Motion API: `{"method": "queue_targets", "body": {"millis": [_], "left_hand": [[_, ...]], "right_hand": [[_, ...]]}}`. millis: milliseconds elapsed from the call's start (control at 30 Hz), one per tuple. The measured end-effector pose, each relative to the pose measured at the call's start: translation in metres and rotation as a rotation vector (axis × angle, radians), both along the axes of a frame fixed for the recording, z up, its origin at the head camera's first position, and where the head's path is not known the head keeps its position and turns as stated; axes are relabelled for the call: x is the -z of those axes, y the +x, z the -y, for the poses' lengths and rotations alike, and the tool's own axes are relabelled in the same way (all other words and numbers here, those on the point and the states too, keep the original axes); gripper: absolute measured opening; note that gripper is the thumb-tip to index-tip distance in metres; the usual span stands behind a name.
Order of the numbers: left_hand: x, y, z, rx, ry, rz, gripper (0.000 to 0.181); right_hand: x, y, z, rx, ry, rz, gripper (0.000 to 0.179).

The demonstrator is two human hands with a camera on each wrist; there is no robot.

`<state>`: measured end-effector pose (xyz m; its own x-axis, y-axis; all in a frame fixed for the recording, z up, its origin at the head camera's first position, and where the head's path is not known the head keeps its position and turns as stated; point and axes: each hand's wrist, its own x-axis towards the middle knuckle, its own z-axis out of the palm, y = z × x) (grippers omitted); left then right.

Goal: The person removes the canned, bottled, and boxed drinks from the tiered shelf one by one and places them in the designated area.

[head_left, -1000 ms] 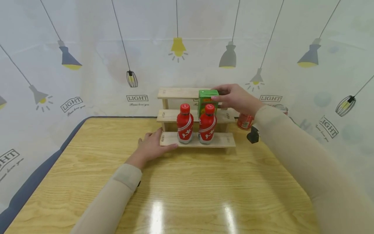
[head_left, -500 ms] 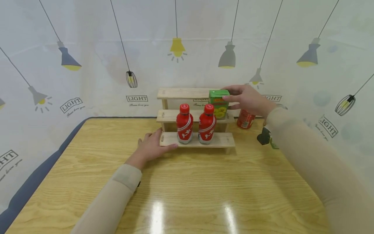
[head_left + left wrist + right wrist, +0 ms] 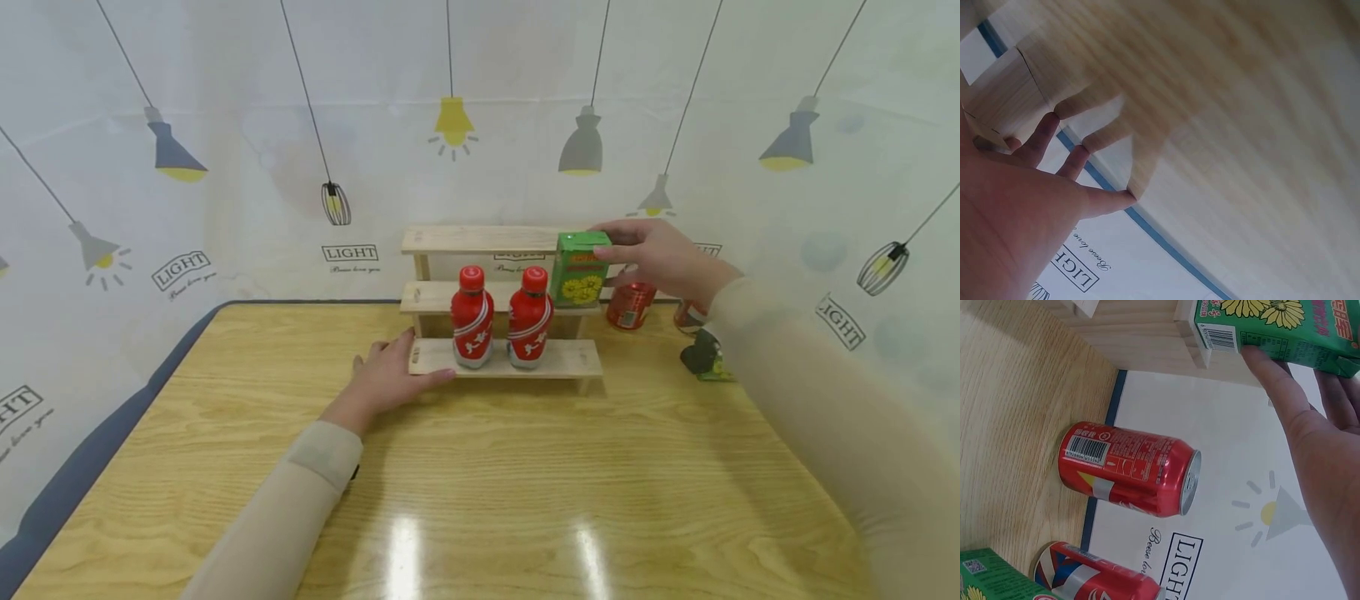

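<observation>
A three-step wooden shelf (image 3: 480, 240) stands against the back wall. Two red bottles (image 3: 472, 321) sit upright on its lowest step. At the right end of the middle step, my right hand (image 3: 663, 260) grips a green drink carton (image 3: 581, 271) with yellow flowers, thumb on the front face. The right wrist view shows fingers along the carton's side, beside its barcode. My left hand (image 3: 384, 382) rests at the left end of the lowest step, its thumb along the front edge. In the left wrist view its spread, fairly straight fingers (image 3: 1110, 201) touch the glossy tabletop.
Right of the shelf a red can (image 3: 1125, 469) stands on the table (image 3: 480, 467), with a second can (image 3: 1097, 575) beside it. Another green carton (image 3: 991, 575) is partly visible in the right wrist view. A lamp-patterned wall sheet (image 3: 262, 167) hangs behind the table.
My right hand has moved the green carton rightward along the middle step, from behind the right bottle to the step's right end. The left hand has stayed in place.
</observation>
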<state>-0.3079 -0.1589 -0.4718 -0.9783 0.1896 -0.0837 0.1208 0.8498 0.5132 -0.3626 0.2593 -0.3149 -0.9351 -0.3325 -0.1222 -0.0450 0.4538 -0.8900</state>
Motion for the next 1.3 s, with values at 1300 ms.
{"method": "queue_targets", "body": {"millis": [1300], "left_hand": [[0.004,-0.003,0.002,-0.004,0.026,0.002,0.127]], "right_hand": [[0.032,0.038,-0.092,0.138,0.184,-0.045,0.074]]}}
